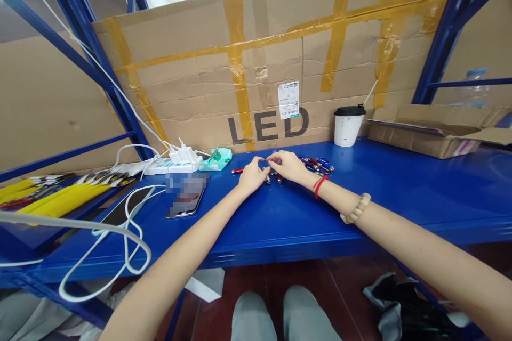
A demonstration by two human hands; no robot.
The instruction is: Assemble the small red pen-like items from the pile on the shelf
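Observation:
My left hand and my right hand meet at the middle of a blue metal shelf, fingers curled together in a pinch around a small item I cannot make out. Small metal cylindrical pieces lie on the shelf just under the hands. A pile of small red and blue pen-like items sits right behind my right wrist, which wears a red string and a bead bracelet. One red piece lies left of my left hand.
A phone lies left of my hands, with white cables, a power strip and a green wipes pack. Yellow packages lie far left. A white cup and a flat carton stand at the right. Taped cardboard forms the back wall.

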